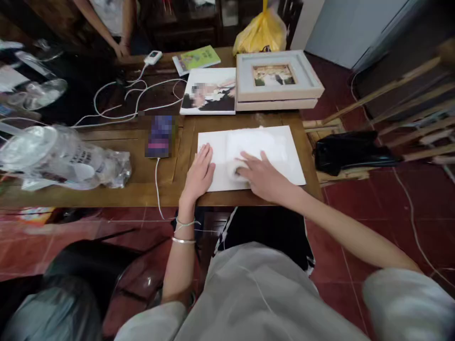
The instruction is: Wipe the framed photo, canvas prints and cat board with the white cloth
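Observation:
A white flat board or book (pixel 295 163) lies near the front edge of the wooden table. My left hand (pixel 200 175) rests flat on its left end, fingers extended and holding nothing. On the board is a white roll (pixel 232 166), which looks like soft tissue paper, with a dark core hole facing me. My right hand (pixel 268 180) is on this roll, its fingers bent around the near end by the hole. Whitish blur hides where the roll ends and the board begins.
Beyond the board are a photo book (pixel 209 97), stacked framed pictures (pixel 279 97), a green booklet (pixel 199 59) and a yellow bag (pixel 263 35). To the left are a phone (pixel 159 137) on a white cable and a clear plastic container (pixel 67 156). Another person's arms (pixel 106 28) show at the far side.

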{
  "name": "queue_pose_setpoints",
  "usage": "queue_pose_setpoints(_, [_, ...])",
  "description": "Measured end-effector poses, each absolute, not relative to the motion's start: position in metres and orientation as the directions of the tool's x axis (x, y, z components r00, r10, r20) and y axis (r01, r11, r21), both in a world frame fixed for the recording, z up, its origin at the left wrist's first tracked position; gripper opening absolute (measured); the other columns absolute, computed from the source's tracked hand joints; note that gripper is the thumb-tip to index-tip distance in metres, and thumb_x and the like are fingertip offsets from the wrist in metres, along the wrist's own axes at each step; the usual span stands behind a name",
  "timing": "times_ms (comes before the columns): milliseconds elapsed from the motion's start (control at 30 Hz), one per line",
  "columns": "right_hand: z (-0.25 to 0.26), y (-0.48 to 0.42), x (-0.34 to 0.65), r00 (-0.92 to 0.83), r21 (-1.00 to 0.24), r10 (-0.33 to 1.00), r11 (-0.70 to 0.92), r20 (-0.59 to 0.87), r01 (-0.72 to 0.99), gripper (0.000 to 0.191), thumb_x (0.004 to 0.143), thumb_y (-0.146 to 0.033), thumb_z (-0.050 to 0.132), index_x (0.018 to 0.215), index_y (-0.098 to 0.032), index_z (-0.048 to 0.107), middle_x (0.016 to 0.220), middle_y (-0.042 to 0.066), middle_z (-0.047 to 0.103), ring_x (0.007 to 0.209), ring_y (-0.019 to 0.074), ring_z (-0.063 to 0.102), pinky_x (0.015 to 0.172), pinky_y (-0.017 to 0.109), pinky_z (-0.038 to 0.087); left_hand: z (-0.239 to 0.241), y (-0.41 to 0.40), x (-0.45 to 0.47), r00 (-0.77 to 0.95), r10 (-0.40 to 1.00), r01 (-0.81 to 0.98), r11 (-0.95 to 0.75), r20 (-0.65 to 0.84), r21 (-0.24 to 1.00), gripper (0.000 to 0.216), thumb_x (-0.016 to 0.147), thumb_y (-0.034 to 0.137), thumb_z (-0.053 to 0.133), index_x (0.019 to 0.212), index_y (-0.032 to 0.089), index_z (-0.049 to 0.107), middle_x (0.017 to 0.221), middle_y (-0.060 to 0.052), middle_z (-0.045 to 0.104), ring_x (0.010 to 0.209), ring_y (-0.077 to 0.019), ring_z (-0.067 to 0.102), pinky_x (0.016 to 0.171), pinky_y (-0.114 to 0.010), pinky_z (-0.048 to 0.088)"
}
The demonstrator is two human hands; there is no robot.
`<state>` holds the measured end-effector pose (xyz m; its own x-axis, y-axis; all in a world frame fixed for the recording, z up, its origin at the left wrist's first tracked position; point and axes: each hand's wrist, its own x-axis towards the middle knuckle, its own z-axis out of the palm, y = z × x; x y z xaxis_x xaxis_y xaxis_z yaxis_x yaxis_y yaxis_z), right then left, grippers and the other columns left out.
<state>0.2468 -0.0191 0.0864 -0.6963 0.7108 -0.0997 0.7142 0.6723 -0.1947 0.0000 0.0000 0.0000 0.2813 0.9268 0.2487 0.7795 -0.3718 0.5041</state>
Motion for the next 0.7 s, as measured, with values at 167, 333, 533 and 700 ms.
queue_pose_setpoints(167, [0.092,-0.081,0.263,-0.791,-0.267,0.605,0.75,-0.093,0.605,0.057,0.081,0.004,0.041,0.126,-0.019,0.067,0.156,0.015,0.051,0.151,0.0341,0.037,0.115,0.07,0.033,-0.001,0.0,0.001,0.272,0.925,0.765,-0.374,0.264,0.523,0.055,0.107,0.036,0.034,0.159,0.018,0.035,0.169,-0.012,0.031,0.159,-0.027,0.025,0.131,-0.053,0.019])
queue_pose_setpoints(333, [0.098,-0.049,0.254,-0.752,-0.329,0.656,0.696,-0.072,0.638,0.054,0.082,0.001,0.042,0.125,-0.019,0.067,0.141,0.018,0.062,0.135,0.032,0.054,0.113,0.061,0.038,0.001,0.0,0.002,0.268,0.932,0.769,-0.359,0.243,0.529,0.056,0.107,0.036,0.035,0.16,0.02,0.034,0.17,-0.01,0.029,0.159,-0.0275,0.024,0.132,-0.052,0.018])
queue_pose_setpoints(533, [0.103,0.048,0.226,-0.655,-0.29,0.751,0.61,-0.086,0.737,0.051,0.082,0.0,0.038,0.124,-0.014,0.064,0.116,0.019,0.067,0.112,0.0329,0.061,0.103,0.055,0.041,0.002,0.0,0.002,0.26,0.937,0.769,-0.348,0.235,0.536,0.056,0.108,0.04,0.034,0.16,0.019,0.035,0.17,-0.01,0.031,0.159,-0.0275,0.024,0.132,-0.052,0.019])
queue_pose_setpoints(700, [0.096,0.052,0.21,-0.64,-0.246,0.766,0.609,-0.068,0.754,0.057,0.082,0.003,0.037,0.132,-0.013,0.06,0.135,0.022,0.062,0.131,0.0362,0.052,0.109,0.066,0.03,0.002,0.0,0.002,0.262,0.938,0.773,-0.345,0.227,0.532,0.056,0.108,0.039,0.032,0.16,0.018,0.035,0.169,-0.011,0.031,0.159,-0.027,0.024,0.132,-0.052,0.019])
